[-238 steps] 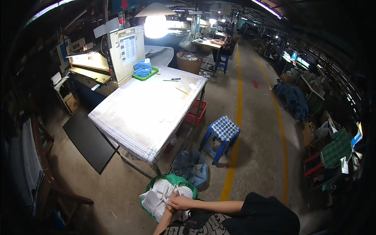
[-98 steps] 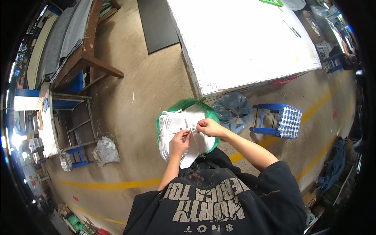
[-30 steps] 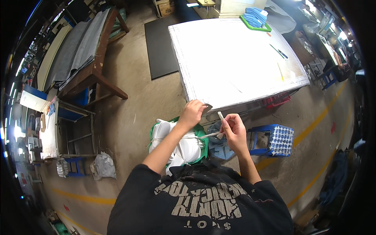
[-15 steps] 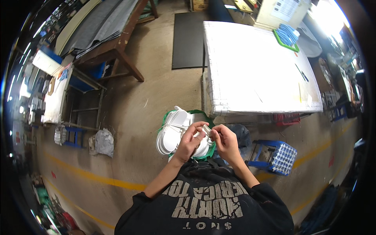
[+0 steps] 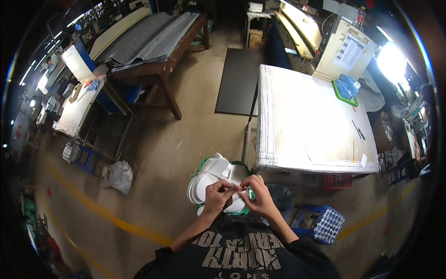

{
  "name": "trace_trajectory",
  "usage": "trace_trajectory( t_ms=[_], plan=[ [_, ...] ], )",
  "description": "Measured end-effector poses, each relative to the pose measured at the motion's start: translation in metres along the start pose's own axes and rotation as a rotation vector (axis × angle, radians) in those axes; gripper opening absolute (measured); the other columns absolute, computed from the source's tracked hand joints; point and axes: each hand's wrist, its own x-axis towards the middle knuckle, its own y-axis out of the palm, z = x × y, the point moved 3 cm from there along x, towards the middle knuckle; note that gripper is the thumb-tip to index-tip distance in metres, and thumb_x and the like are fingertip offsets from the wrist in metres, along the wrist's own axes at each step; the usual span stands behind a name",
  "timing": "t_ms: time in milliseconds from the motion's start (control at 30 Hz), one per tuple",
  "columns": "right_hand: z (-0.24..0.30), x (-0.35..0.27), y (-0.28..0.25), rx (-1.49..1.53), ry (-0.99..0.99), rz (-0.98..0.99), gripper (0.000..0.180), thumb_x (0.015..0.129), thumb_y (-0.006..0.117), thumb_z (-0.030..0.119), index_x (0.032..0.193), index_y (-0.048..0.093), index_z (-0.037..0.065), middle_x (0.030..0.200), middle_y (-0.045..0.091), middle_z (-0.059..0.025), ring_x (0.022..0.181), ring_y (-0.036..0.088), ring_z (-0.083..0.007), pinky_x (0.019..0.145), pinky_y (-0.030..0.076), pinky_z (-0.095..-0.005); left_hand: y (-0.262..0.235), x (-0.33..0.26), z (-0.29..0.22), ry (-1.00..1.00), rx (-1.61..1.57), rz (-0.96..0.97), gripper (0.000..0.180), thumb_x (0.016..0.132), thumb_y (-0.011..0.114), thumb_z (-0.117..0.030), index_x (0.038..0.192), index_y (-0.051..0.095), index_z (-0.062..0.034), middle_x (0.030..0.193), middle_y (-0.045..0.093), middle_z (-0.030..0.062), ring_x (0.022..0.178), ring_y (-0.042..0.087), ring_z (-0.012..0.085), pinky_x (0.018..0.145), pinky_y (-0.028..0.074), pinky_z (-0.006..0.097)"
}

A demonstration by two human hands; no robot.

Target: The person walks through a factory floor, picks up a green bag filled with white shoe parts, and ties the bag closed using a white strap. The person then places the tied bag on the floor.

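My left hand (image 5: 217,196) and my right hand (image 5: 258,194) meet in front of my body, fingertips pinched close together. Whatever sits between them is small and mostly hidden by the fingers. Just beyond and below the hands, bundles of white insole-shaped pieces (image 5: 203,186) stand in a green bag (image 5: 238,163). Ties seem to run around the bundles. The hands cover part of the bag and its contents.
A white-covered table (image 5: 306,125) stands ahead right, bearing a green tray (image 5: 344,98) of blue items. A blue stool (image 5: 304,222) with a patterned cover is at my right. Far left is a brown table (image 5: 162,72) with grey sheets. A clear plastic bag (image 5: 121,177) lies left.
The view has tilted up, so everything sits lower in the picture. My hands have drawn closer together; the small pale strip seen between them earlier is now largely covered by fingers.
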Motion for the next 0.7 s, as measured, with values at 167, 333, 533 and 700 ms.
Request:
trace_trajectory(
  t_ms=[167,333,533,700],
  plan=[
    [-0.004,-0.009,-0.014,-0.049,0.055,0.057,0.017,0.083,0.081,0.007,0.093,0.067,0.006,0.088,0.064,-0.0087,0.086,0.057,-0.031,0.077,0.047,-0.0396,-0.005,0.001,-0.013,0.107,0.274,0.174,0.011,0.089,0.084,-0.01,0.091,0.076,-0.0018,0.077,0.069,-0.0041,0.068,0.054,0.0009,0.06,0.042,0.02],
    [-0.006,-0.022,-0.01,0.023,0.128,-0.126,0.013,0.083,0.081,0.005,0.092,0.071,0.004,0.083,0.068,-0.0094,0.08,0.061,-0.0282,0.071,0.049,-0.037,0.009,-0.009,-0.017,0.162,0.293,0.121,0.017,0.089,0.085,-0.014,0.095,0.076,-0.001,0.075,0.067,-0.0051,0.064,0.052,0.0005,0.056,0.042,0.021],
    [-0.004,-0.03,0.0,-0.098,0.176,-0.325,0.009,0.085,0.079,0.003,0.088,0.071,0.002,0.076,0.066,-0.0119,0.072,0.061,-0.0284,0.068,0.049,-0.0384,0.021,-0.017,-0.017,0.344,0.553,-0.037,0.02,0.089,0.085,-0.017,0.093,0.076,0.0,0.075,0.071,0.0015,0.066,0.058,0.0033,0.058,0.047,0.024],
    [-0.015,-0.038,0.016,-0.148,0.147,-0.429,0.011,0.085,0.076,0.001,0.084,0.066,0.001,0.076,0.064,-0.0134,0.07,0.06,-0.0301,0.064,0.048,-0.0388,0.023,-0.024,-0.02,0.352,0.611,-0.12,0.022,0.086,0.087,-0.017,0.087,0.075,0.0012,0.076,0.073,0.0081,0.067,0.063,0.0079,0.061,0.051,0.028]
  ],
)
